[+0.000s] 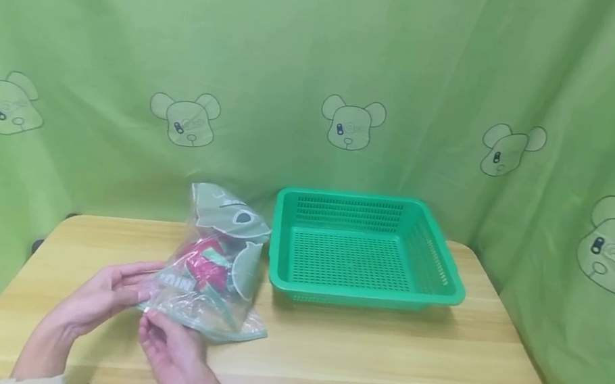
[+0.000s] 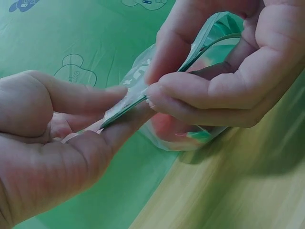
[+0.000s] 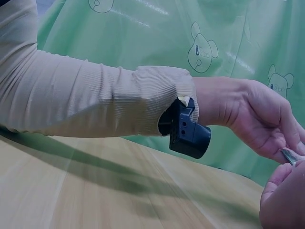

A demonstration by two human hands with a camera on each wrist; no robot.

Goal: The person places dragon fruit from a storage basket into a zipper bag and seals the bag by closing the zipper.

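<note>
A clear plastic zip bag (image 1: 239, 317) with printed pale shapes and lettering stands tilted on the wooden table, its zip edge toward me. Red-pink and green contents (image 1: 202, 263) show through it; their kind is unclear. At the near left corner, my left hand (image 1: 101, 293) pinches the bag's edge between thumb and fingers. Close beside it, my right hand (image 1: 176, 354) pinches the same edge. In the left wrist view, the green zip strip (image 2: 125, 112) runs between both hands, and the two sides of the mouth part near the right fingers.
A green plastic basket (image 1: 363, 294) with slotted walls and floor stands just right of the bag. Green curtains (image 1: 284, 44) printed with bear heads enclose the table (image 1: 373, 382) at the back and sides. A black wrist camera (image 3: 190, 136) sits on the left sleeve.
</note>
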